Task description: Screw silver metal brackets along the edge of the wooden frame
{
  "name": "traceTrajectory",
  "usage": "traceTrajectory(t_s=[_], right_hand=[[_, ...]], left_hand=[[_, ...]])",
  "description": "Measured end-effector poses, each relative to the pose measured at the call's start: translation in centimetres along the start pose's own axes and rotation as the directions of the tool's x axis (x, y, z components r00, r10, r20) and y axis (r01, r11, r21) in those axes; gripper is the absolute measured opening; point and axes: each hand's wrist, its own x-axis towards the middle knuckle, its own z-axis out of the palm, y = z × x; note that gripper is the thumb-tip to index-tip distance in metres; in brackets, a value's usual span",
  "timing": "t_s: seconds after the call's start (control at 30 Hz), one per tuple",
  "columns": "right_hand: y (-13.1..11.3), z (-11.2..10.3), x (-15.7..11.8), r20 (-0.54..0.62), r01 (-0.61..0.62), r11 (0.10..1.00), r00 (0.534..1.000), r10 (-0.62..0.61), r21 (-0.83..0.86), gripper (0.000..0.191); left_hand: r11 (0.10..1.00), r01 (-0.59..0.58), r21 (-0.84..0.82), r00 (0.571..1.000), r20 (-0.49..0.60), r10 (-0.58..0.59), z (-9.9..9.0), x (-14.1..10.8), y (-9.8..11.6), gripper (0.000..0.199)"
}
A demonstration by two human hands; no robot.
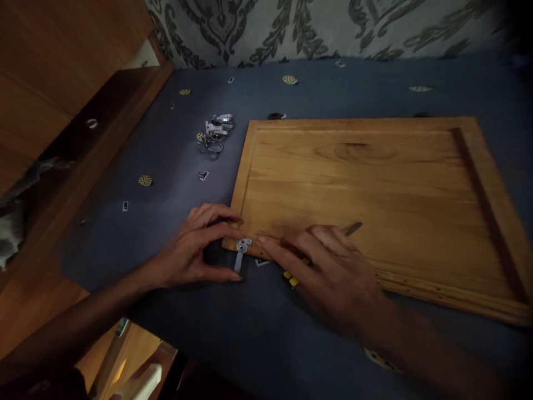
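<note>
A wooden panel (pixel 375 183) with a raised frame lies on the blue patterned cloth. At its near left corner, my left hand (pixel 200 250) pinches a small metal bracket (pixel 241 247) between thumb and fingers, the bracket standing across the panel's edge. My right hand (pixel 333 266) is curled round a tool with a yellow and black handle (pixel 290 279), its index fingertip on the panel edge just right of the bracket. A metal blade or shaft (pixel 353 228) shows beyond the knuckles; the rest of the tool is hidden under the palm.
Several loose metal pieces (pixel 214 133) lie in a pile on the cloth (pixel 166 150), left of the panel's far corner. A wooden ledge (pixel 112 144) runs along the left, with crumpled plastic (pixel 29 183) on it. Patterned wallpaper (pixel 312 28) rises behind.
</note>
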Motion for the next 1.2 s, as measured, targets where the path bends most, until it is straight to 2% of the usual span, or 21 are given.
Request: traceTrajectory(t_s=[0.1,0.27,0.37,0.6,0.9,1.2], right_hand=[[0.4,0.0,0.3,0.05,-0.013,1.0,0.999,0.014,-0.017,0.035],[0.6,-0.2,0.5,0.105,0.005,0.999,0.994,0.0,-0.049,0.051],[0.4,-0.3,0.4,0.09,0.026,0.998,0.996,-0.022,-0.049,0.053],[-0.9,0.4,-0.1,0.064,0.083,0.995,0.994,-0.086,0.055,0.03],[-1.2,1.1,0.0,0.075,0.04,0.998,0.996,-0.043,0.038,0.028],[-1.1,1.0,-0.1,0.099,0.053,0.998,0.994,-0.055,0.02,0.034]], left_hand=[[1.0,-0.001,-0.005,1.0,-0.008,0.001,0.1,0.0,0.0,0.05],[1.0,0.013,-0.002,1.0,0.002,-0.013,0.1,0.0,0.1,0.051],[1.0,0.016,0.001,1.0,-0.014,-0.016,0.2,0.0,0.1,0.05],[1.0,0.006,0.006,0.999,-0.048,-0.005,0.4,-0.3,-0.2,0.047],[1.0,0.017,0.01,1.0,0.007,-0.017,-0.1,0.0,0.3,0.05],[1.0,0.026,0.007,0.999,-0.026,-0.026,0.3,-0.2,0.1,0.049]])
